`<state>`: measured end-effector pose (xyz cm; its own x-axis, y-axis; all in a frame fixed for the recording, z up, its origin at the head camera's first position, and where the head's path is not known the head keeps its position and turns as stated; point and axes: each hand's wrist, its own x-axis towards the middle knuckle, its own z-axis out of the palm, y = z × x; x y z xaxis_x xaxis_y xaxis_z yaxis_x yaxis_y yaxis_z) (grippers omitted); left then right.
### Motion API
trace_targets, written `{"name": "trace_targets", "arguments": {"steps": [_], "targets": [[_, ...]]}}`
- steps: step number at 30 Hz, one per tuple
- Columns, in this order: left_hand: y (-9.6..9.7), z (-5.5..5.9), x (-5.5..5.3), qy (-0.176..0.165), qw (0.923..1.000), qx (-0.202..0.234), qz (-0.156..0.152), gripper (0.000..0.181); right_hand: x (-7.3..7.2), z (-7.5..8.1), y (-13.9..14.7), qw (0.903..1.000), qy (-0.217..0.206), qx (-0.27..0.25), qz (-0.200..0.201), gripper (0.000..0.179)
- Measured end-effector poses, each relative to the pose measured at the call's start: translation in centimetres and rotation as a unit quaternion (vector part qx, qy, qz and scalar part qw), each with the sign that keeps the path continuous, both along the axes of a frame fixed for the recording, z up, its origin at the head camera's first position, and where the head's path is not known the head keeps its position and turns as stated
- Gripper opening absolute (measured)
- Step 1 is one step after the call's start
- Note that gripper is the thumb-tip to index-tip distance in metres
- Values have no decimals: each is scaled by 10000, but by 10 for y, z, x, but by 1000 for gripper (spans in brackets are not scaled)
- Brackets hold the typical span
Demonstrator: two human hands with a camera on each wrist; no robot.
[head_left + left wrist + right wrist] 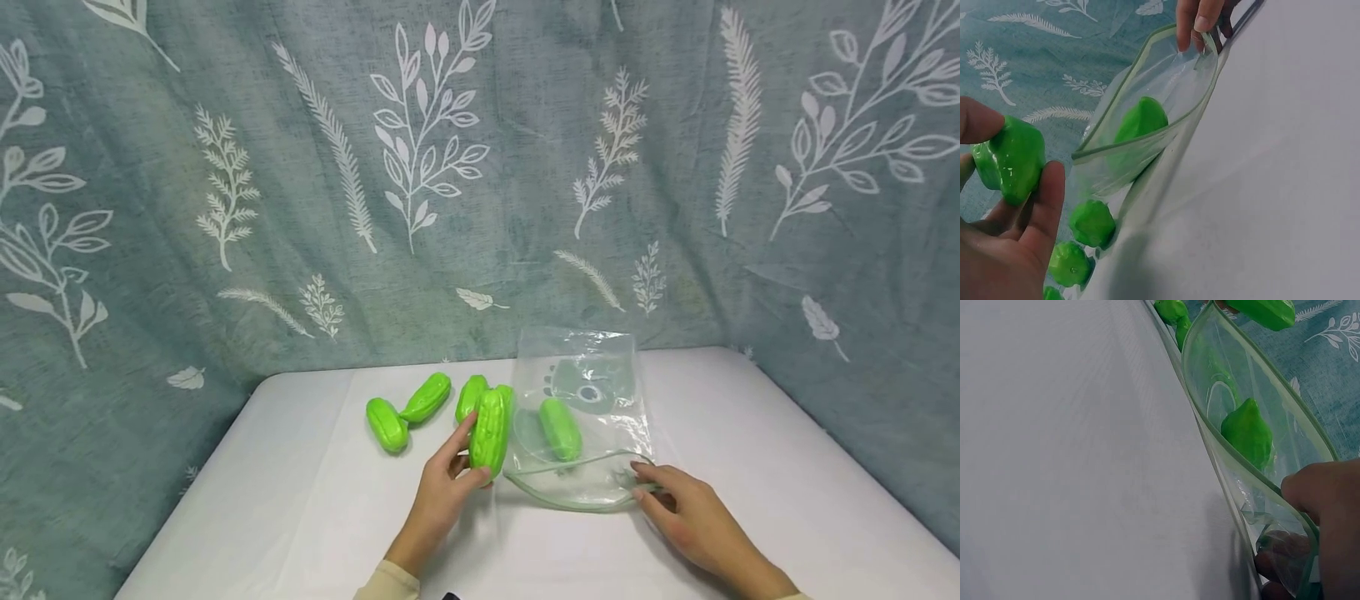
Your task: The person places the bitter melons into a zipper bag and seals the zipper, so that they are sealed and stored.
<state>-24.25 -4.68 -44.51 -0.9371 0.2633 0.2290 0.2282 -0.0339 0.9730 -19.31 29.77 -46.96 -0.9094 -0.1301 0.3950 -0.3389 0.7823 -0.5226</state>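
My left hand [441, 490] holds a bright green, ribbed toy cucumber [489, 435] upright above the table, gripped between thumb and fingers. Just right of it, a clear zip bag [624, 427] with a green rim lies with its mouth spread toward me. One toy cucumber [560, 429] is inside the bag; the right wrist view also has this cucumber [1249, 434] behind the clear wall. At the right end of the bag's mouth, my right hand [690, 515] pinches the rim between thumb and fingers. The held cucumber [1013, 159] is outside the bag in the left wrist view.
Left of the bag, two toy cucumbers lie end to end, one nearer [387, 425] and one farther [426, 397]. Another cucumber [470, 398] sits behind the held one. The white table [285, 500] ends at a patterned green curtain [480, 183].
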Motion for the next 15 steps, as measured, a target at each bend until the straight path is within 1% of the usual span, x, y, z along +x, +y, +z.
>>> {"name": "trace_targets", "arguments": {"steps": [3,7,11,15], "targets": [[2,2,2,50,10000,65,-39,74,0,1,0,10000,72,32,-9,39],[5,4,8,57,9999,129,-64,73,0,-1,-1,10000,12,27,35,39],[10,5,13,72,9999,-4,-97,66,0,-1,-2,10000,-15,49,-24,39],[17,5,15,70,9996,-32,-273,63,1,-1,-1,9999,21,104,-91,39]]}}
